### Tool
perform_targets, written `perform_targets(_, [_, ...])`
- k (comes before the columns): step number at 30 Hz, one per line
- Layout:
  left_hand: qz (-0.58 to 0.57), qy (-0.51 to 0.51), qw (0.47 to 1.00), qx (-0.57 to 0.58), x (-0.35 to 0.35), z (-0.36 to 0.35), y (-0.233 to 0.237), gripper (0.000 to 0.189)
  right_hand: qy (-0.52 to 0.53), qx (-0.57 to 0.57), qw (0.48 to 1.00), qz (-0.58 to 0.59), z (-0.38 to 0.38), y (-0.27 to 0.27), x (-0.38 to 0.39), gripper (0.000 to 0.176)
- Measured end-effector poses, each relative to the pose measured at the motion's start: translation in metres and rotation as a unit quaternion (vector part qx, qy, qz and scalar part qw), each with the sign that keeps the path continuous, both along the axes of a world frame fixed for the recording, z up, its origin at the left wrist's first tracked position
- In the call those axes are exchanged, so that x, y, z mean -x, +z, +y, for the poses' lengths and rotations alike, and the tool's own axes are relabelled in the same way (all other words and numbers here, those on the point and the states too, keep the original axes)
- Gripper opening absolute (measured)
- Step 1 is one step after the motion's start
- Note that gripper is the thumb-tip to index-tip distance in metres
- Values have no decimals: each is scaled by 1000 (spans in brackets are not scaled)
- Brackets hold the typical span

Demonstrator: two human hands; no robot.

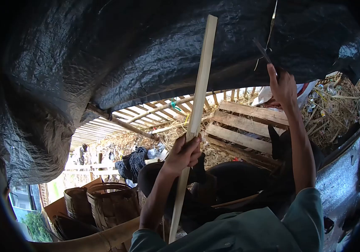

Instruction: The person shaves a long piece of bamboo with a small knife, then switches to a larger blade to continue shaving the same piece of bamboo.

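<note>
A long, pale bamboo slat [203, 71] runs up the middle of the head view, slightly tilted, its lower end down by my shirt. My left hand [183, 154] is wrapped around it below its middle. Up and to the right, my right hand [283, 86] is closed round the handle of a knife [262, 52], its dark, narrow blade pointing up and left. The blade stands apart from the slat. Close to the blade, a thin pale shaving [271, 29] dangles in front of the dark sheet.
A black plastic sheet [154, 54] hangs overhead. Below lie a wooden pallet [247, 126] and scattered straw [335, 111]. Woven baskets [110, 203] stand at lower left, behind a thick bamboo pole [100, 237]. A slatted bamboo fence [104, 130] runs behind.
</note>
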State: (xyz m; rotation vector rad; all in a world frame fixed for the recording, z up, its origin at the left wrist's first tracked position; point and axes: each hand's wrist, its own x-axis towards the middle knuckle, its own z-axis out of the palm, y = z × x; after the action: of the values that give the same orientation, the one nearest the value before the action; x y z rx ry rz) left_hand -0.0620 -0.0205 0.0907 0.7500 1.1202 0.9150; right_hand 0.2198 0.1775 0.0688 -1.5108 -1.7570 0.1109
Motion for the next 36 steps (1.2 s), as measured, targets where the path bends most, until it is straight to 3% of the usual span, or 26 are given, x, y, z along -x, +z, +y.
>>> perform_targets(3, [-10, 2, 1000, 19, -6, 3, -2, 12, 51, 107, 993, 21, -26, 2, 6, 52])
perform_targets(4, [-10, 2, 1000, 13, -7, 2, -4, 12, 84, 63, 994, 8, -32, -5, 10, 49])
perform_targets(9, [-10, 1, 1000, -1, -22, 5, -3, 16, 205, 81, 974, -61, -68, -22, 34, 51])
perform_targets(13, [2, 2, 1000, 2, -31, 10, -6, 16, 311, 14, 950, -29, -89, -25, 53, 57])
perform_targets(18, [10, -14, 1000, 9, -40, 14, -9, 20, 334, -16, 937, -104, -108, -16, 68, 63])
perform_targets(21, [26, -13, 1000, 7, -38, 15, -12, 19, 356, 2, 934, -33, -110, -27, 78, 66])
perform_targets(24, [-10, -48, 999, 7, -27, 15, -20, 9, 366, 33, 929, -38, -109, -22, 78, 66])
perform_targets(30, [55, 15, 998, 3, -41, 14, -13, 10, 317, -8, 943, -101, -101, -26, 80, 69])
perform_targets(33, [77, 46, 996, 9, -47, 17, -3, 6, 288, -81, 950, -94, -93, -24, 79, 69])
perform_targets(34, [55, 40, 998, 12, -44, 17, -3, 7, 258, -80, 959, -90, -87, -25, 78, 69])
perform_targets(35, [51, 33, 998, 22, -43, 13, -1, 8, 198, -6, 977, -85, -72, -24, 72, 66])
perform_targets(36, [48, 25, 998, 29, -44, 8, 2, 11, 108, -33, 992, -62, -49, -27, 62, 63])
